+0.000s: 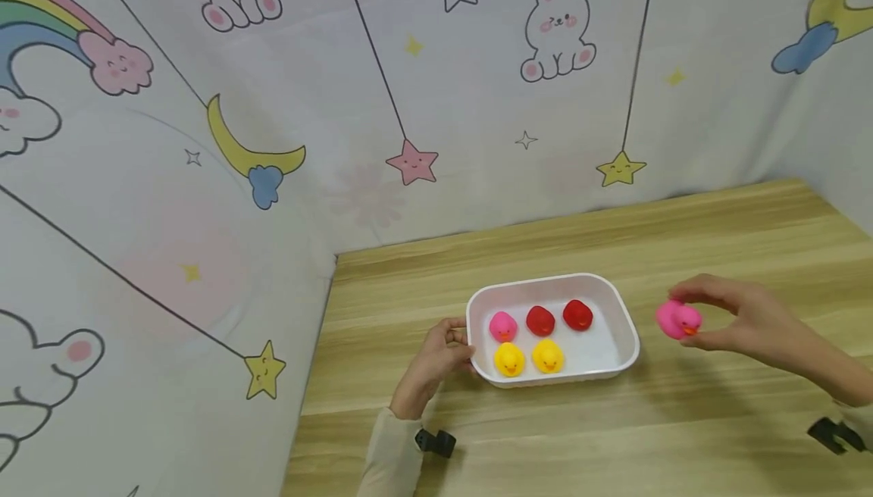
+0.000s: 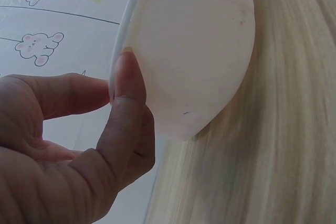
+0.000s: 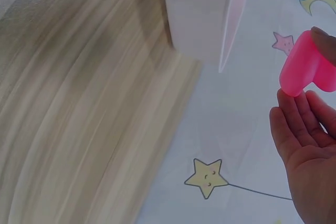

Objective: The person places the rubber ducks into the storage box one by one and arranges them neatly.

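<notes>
A white plastic tray (image 1: 622,345) stands on the wooden table, its near left rim pinched between the thumb and fingers of my left hand (image 1: 439,361). In the left wrist view that hand (image 2: 100,145) grips the tray's edge (image 2: 194,51). Inside sit a pink rubber duck (image 1: 503,326), two red ducks (image 1: 540,321) and two yellow ducks (image 1: 509,360). To the right of the tray, my right hand (image 1: 753,323) holds another pink rubber duck (image 1: 677,320) between thumb and fingertips. The right wrist view shows this duck (image 3: 304,66) at the fingertips, partly cut off by the frame.
The light wooden table (image 1: 736,254) extends on all sides of the tray. Behind it and at the left hangs white cloth (image 1: 477,103) printed with rabbits, stars and moons. A black strap clip (image 1: 435,443) sits at the left sleeve.
</notes>
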A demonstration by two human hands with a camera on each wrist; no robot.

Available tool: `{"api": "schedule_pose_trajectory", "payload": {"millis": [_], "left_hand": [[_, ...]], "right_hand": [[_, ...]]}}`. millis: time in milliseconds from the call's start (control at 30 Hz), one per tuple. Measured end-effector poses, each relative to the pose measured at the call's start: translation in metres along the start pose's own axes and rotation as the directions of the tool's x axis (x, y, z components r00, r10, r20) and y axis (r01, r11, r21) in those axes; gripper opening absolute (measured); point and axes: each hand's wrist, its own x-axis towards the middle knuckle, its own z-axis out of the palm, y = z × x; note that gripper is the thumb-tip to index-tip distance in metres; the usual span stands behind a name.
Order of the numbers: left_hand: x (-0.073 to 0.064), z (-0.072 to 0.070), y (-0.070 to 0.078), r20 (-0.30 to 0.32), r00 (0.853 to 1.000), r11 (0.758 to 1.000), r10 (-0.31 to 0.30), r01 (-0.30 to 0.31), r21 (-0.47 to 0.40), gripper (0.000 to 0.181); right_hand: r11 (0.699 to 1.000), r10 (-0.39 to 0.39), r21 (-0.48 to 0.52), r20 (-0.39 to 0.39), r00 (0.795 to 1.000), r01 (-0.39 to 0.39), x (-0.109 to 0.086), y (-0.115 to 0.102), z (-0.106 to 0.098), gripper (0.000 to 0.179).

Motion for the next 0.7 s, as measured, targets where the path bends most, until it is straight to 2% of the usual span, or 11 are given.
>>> {"api": "schedule_pose_trajectory", "payload": {"millis": [433, 700], "left_hand": [[-0.002, 0.002, 0.002, 0.007, 1.000, 1.000, -0.005, 0.005, -0.016, 0.052], [0.000, 0.001, 0.000, 0.004, 1.000, 1.000, 0.002, -0.002, -0.013, 0.052]], "right_hand": [[1.000, 0.017, -0.015, 0.038, 0.999, -0.016, 0.016, -0.011, 0.009, 0.054], [1.000, 0.015, -0.022, 0.094, 0.996, -0.013, 0.032, -0.013, 0.020, 0.052]]}}
